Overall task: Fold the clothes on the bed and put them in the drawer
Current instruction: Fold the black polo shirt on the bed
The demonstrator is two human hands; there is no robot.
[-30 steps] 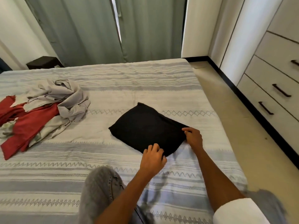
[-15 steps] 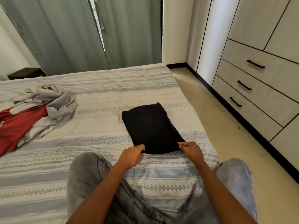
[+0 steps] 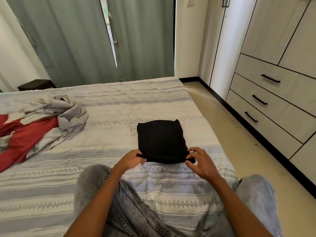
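A folded black garment point(image 3: 160, 139) lies on the striped bed point(image 3: 119, 106) right in front of me. My left hand point(image 3: 130, 159) pinches its near left corner. My right hand point(image 3: 200, 162) pinches the near right corner, with the other fingers spread. The near edge is lifted slightly off the cover. A heap of unfolded clothes lies at the left of the bed: a grey garment point(image 3: 68, 108) on top and a red garment point(image 3: 25, 135) under it. Closed drawers point(image 3: 273, 93) with dark handles stand in the wardrobe wall to the right.
My knees in grey jeans point(image 3: 95, 182) rest on the bed's near part. A strip of beige floor point(image 3: 239, 142) runs between bed and drawers. Green curtains point(image 3: 85, 40) hang behind the bed, and a dark bedside table point(image 3: 35, 84) stands at the far left.
The black garment has turned square to me and moved closer. Both hands shifted from its edge to its near corners and now pinch them, lifting the edge. My view has swung right.
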